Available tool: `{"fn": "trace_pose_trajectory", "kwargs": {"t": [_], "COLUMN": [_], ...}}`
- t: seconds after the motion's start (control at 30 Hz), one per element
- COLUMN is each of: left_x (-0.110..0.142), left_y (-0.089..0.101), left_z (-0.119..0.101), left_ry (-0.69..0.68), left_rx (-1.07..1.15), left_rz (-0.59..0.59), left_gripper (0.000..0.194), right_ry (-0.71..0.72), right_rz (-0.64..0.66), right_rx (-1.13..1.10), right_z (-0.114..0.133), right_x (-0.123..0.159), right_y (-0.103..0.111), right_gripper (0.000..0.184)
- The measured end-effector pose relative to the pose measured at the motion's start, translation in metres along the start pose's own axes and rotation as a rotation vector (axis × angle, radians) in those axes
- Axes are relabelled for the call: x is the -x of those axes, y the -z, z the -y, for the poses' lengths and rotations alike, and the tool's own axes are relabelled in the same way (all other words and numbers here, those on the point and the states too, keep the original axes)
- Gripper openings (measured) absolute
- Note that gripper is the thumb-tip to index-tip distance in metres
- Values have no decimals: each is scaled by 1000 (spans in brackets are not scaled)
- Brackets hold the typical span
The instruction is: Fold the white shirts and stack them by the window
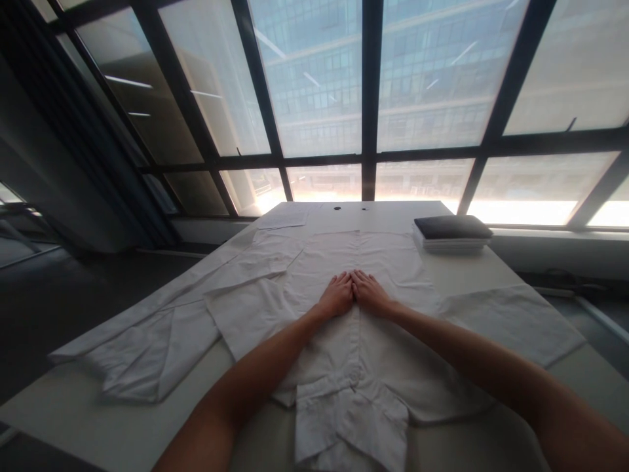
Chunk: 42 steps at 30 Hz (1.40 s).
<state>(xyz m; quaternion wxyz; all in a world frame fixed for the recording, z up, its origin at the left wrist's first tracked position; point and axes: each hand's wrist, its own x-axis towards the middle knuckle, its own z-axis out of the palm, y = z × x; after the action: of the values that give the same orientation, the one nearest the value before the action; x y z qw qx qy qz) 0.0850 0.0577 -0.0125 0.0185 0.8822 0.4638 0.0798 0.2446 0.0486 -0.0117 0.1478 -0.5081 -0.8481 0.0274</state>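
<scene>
The left hand and the right hand lie palm down side by side, fingers extended and close together, their fingertips meeting; each is flattened out, with nothing visible in its grasp. Both rest on a white shirt, over the front seam that runs down its middle. The shirt is spread on a white counter, its collar end nearest the person and one sleeve reaching out to the right. On the left, more white cloth lies creased and partly folded along the counter's edge. Toward the far right is a neat stack, dark on top and white below. A sheet of paper lies near the far left corner. Beyond the counter stand dark-framed windows, with a dark curtain at left.
</scene>
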Motion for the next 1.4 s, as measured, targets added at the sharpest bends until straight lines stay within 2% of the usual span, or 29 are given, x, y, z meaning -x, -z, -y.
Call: {"fn": "trace_pose_trajectory", "kwargs": {"t": [0.07, 0.13, 0.27, 0.4, 0.5, 0.83, 1.4], "left_x": [0, 0, 0, 0, 1, 1, 1], "left_y": [-1, -1, 2, 4, 4, 8, 8], "left_z": [1, 0, -2, -4, -4, -6, -4], "left_ry": [1, 16, 29, 40, 42, 43, 45], "left_rx": [10, 19, 19, 33, 41, 49, 49], "left_rz": [2, -6, -4, 12, 11, 13, 22], "left_gripper": [55, 53, 53, 54, 55, 54, 54], "right_ry": [-26, -52, -149, -320, -387, -358, -324], "right_rz": [7, 25, 56, 59, 31, -27, 10], "right_rx": [-8, 11, 89, 161, 193, 172, 114], "right_z": [-3, -16, -61, -109, -130, -133, -134], "right_x": [0, -1, -3, -2, 0, 3, 7], "right_y": [-3, -2, 9, 18, 19, 19, 25], "right_gripper": [55, 59, 62, 59, 59, 52, 51]}}
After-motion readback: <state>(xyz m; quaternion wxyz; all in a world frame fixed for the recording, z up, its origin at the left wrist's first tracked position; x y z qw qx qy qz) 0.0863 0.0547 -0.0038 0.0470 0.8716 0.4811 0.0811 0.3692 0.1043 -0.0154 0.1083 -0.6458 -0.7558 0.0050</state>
